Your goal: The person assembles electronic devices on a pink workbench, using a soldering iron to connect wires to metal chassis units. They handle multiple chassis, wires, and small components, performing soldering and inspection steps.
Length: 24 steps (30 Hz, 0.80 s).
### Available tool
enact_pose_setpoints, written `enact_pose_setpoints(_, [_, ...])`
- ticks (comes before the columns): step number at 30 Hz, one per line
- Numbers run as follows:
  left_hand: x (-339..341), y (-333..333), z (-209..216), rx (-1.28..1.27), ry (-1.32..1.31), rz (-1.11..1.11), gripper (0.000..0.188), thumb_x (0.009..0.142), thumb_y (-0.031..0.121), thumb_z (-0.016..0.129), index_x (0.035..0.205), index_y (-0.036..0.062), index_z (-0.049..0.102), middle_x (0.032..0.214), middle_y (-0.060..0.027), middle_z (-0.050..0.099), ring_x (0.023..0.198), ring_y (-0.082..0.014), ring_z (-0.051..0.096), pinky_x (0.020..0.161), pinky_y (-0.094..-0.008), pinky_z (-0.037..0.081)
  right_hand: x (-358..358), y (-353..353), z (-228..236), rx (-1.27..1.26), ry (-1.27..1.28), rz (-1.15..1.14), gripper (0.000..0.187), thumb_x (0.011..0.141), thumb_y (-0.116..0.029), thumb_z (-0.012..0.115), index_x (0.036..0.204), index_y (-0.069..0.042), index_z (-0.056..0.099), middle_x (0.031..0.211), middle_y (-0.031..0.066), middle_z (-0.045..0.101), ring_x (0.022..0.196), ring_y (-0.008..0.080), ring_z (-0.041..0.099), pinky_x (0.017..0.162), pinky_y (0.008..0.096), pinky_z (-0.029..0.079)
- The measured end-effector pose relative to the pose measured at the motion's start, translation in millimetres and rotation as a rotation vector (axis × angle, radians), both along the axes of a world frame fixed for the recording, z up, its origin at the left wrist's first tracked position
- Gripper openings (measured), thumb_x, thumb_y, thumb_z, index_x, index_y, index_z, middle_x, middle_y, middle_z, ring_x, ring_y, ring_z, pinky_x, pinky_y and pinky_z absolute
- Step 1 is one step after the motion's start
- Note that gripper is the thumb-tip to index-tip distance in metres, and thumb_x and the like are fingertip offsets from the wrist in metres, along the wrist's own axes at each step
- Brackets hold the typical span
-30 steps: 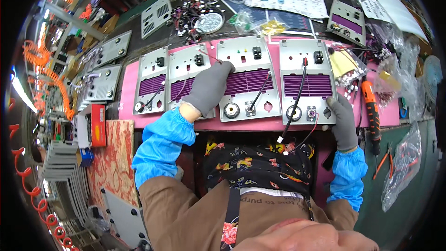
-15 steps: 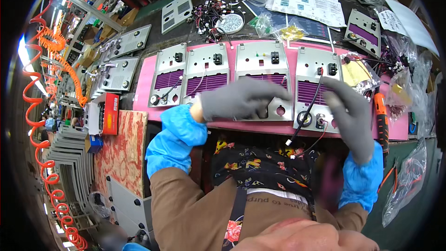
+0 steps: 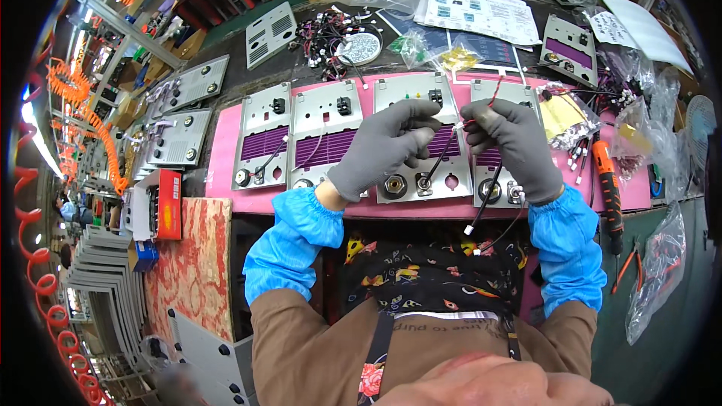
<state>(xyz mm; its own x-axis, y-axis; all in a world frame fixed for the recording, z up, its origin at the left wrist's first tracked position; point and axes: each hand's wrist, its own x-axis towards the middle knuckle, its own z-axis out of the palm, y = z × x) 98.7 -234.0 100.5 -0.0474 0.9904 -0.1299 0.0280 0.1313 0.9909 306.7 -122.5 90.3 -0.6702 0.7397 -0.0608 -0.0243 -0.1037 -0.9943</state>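
From where I'm standing, the work seems to be at the wiring stage: the person's right hand (image 3: pixel 519 143) is pinching a thin red-and-black wire (image 3: pixel 496 89) with fingers closed near its end, and a white plug (image 3: pixel 457 127) is showing just beside those fingertips. A black lead (image 3: pixel 436 163) is rising toward that plug from the third grey panel (image 3: pixel 392 92) from the left, which is lying flat on the pink mat (image 3: pixel 220 152). The left hand (image 3: pixel 380 146) is hovering over this panel, half open with fingers loosely curled; I can't tell whether anything is hidden among them. To my eye, the next move is calling for a steady grip on the plug and a careful lining-up of the wire end. Both forearms are coming up from below in blue sleeves (image 3: pixel 289 233), the wrists are angling inward, and the fingertips are facing each other, near but apart.
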Motion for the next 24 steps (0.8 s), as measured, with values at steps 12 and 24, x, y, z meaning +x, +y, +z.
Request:
enact_pose_setpoints(12, [32, 8, 0, 0.31, 0.687, -0.126, 0.022, 0.092, 0.023, 0.065, 0.102, 0.0052, 0.071, 0.08, -0.0148, 0.067, 0.072, -0.0263, 0.066, 0.066, -0.0356, 0.05, 4, -35, -10, 0.106, 0.019, -0.18, 0.026, 0.091, -0.024, 0.065, 0.09, 0.0, 0.072, 0.07, 0.0023, 0.064, 0.065, 0.0061, 0.056, 0.057, 0.025, 0.046])
enact_pose_setpoints(24, [30, -13, -2, -0.222, -0.146, -0.253, 0.032, 0.097, 0.036, 0.061, 0.099, 0.0044, 0.064, 0.081, -0.0012, 0.065, 0.067, -0.0059, 0.06, 0.057, -0.0201, 0.046, 27, -53, -4, 0.281, 0.123, 0.029, 0.018, 0.089, -0.004, 0.061, 0.106, -0.001, 0.066, 0.096, 0.0059, 0.064, 0.078, 0.0108, 0.063, 0.061, 0.0232, 0.051])
